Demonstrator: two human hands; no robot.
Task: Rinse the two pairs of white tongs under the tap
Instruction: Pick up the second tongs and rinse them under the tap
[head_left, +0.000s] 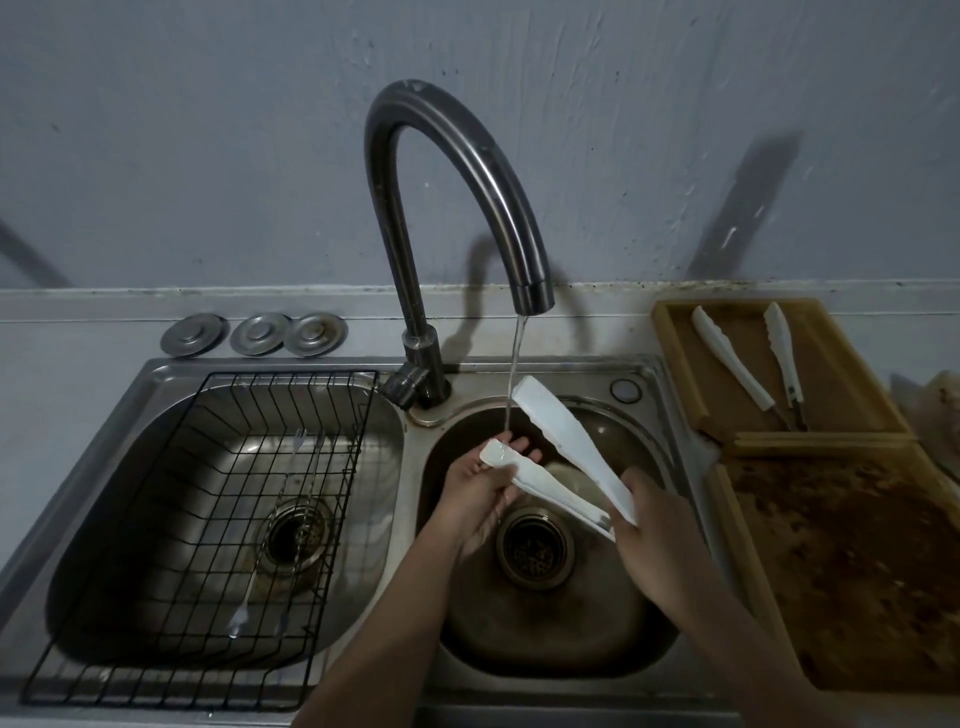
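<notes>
First tongs (571, 441), pinched by left hand (478, 493) and gripped by right hand (660, 525), are rinsed; second tongs (730, 364) are left waiting.

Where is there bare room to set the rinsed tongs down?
Bare: the stained board below the tray divider and the left half of the wire rack, beside the cutlery. Crowded: the right basin, with left hand, right hand, tongs and stream.

No legible text, labels, brands or numbers anywhere in frame. Checked tap (447, 171), sink (519, 365) rim, tongs (566, 441) at center, wooden tray (667, 332) upper right: all unmarked.
</notes>
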